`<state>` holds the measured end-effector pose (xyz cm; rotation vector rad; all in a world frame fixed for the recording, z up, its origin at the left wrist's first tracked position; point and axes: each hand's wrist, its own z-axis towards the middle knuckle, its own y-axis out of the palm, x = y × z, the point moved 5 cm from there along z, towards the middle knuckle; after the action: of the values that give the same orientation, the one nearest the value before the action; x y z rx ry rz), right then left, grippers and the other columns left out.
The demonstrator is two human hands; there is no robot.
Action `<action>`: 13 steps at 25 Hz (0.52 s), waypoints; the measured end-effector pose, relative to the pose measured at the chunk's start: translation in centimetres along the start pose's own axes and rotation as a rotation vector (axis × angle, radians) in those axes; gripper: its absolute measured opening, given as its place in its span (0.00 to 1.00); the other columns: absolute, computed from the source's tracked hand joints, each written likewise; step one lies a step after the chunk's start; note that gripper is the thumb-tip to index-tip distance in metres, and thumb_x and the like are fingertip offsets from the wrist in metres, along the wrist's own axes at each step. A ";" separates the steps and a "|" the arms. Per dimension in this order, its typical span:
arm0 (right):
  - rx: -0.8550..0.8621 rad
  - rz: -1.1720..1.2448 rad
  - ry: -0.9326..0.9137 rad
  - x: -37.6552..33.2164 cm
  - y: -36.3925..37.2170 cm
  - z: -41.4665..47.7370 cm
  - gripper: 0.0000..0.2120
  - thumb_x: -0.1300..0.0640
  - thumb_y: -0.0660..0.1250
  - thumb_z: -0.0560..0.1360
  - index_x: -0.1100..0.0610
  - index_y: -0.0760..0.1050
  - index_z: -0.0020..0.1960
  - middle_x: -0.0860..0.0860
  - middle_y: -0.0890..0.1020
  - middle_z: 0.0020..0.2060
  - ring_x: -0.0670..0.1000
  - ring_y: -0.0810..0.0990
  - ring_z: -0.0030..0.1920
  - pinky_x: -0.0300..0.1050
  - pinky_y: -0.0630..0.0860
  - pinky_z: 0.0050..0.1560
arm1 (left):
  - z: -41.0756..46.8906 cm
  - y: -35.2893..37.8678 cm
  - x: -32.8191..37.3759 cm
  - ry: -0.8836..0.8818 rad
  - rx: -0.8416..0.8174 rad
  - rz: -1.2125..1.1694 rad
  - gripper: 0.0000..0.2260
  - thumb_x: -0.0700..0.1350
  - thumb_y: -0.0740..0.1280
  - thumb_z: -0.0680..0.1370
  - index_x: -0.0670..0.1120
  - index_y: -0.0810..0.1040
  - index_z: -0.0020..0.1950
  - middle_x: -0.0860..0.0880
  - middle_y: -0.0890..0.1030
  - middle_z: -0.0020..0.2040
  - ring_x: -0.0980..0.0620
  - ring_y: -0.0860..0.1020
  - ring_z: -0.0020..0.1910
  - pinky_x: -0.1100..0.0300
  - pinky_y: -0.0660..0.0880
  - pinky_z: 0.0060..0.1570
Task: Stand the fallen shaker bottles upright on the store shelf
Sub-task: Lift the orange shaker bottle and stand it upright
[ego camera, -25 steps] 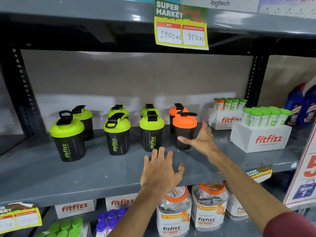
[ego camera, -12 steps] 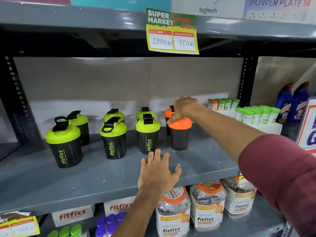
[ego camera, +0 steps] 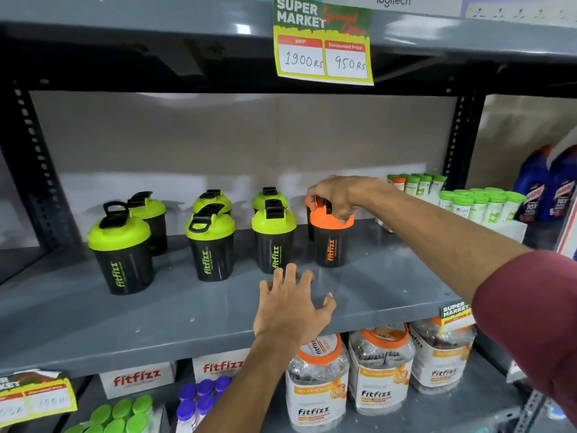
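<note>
Several black shaker bottles stand upright in two rows on the grey shelf (ego camera: 125, 320). Most have green lids, such as the front left one (ego camera: 123, 257), the front middle ones (ego camera: 212, 248) (ego camera: 274, 242), and those behind (ego camera: 150, 214). The front orange-lidded shaker (ego camera: 331, 245) stands at the right end, a second orange one mostly hidden behind it. My right hand (ego camera: 335, 196) grips the front orange shaker's lid from above. My left hand (ego camera: 292, 303) rests flat on the shelf's front edge, fingers spread, holding nothing.
White Fitfizz boxes of green-capped tubes (ego camera: 480, 203) stand right of the shakers, blue bottles (ego camera: 549, 185) beyond the upright post. A price sign (ego camera: 323, 42) hangs from the shelf above. Below are Fitfizz jars (ego camera: 317, 379), boxes and small bottles (ego camera: 199, 398).
My right hand rose from beside the orange shaker to its lid and now grips it; the shaker's logo now faces front. My left hand stays on the shelf edge.
</note>
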<state>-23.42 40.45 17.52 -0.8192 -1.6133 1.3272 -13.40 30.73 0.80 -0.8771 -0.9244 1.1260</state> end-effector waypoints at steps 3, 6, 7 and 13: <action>0.028 0.037 -0.073 0.1 0.7 -0.1 0.35 0.74 0.70 0.68 0.53 0.69 0.70 0.52 0.72 0.62 0.58 0.76 0.61 0.51 0.78 0.53 | -0.1 -0.3 -0.6 -0.061 0.054 -0.171 0.26 0.67 0.59 0.75 0.51 0.71 0.64 0.51 0.68 0.60 0.48 0.67 0.62 0.50 0.66 0.64; 0.174 0.383 -0.108 1.3 2.5 -1.4 0.50 0.66 0.79 0.62 0.47 0.58 0.76 0.49 0.66 0.65 0.54 0.70 0.65 0.51 0.75 0.61 | 0.4 -0.8 -2.3 -0.282 0.175 -0.415 0.30 0.65 0.72 0.70 0.48 0.65 0.59 0.50 0.64 0.56 0.47 0.67 0.60 0.52 0.68 0.61; 0.310 0.577 -0.086 1.6 3.5 -2.2 0.54 0.62 0.83 0.60 0.47 0.56 0.77 0.50 0.65 0.69 0.53 0.68 0.68 0.48 0.71 0.65 | 0.7 -0.9 -2.8 -0.363 0.219 -0.471 0.33 0.64 0.75 0.68 0.45 0.65 0.61 0.48 0.64 0.57 0.44 0.67 0.61 0.50 0.69 0.62; 0.600 1.246 0.549 0.6 15.0 -3.2 0.64 0.39 0.85 0.53 0.52 0.51 0.78 0.55 0.64 0.75 0.59 0.65 0.75 0.64 0.61 0.71 | 4.1 -0.7 -3.6 -0.795 0.235 -0.535 0.49 0.65 0.79 0.63 0.38 0.62 0.69 0.40 0.67 0.68 0.39 0.67 0.69 0.47 0.66 0.66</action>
<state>-21.25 45.50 3.22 -1.6831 -0.0969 1.9760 -17.58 27.48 2.41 0.0648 -1.5203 1.0744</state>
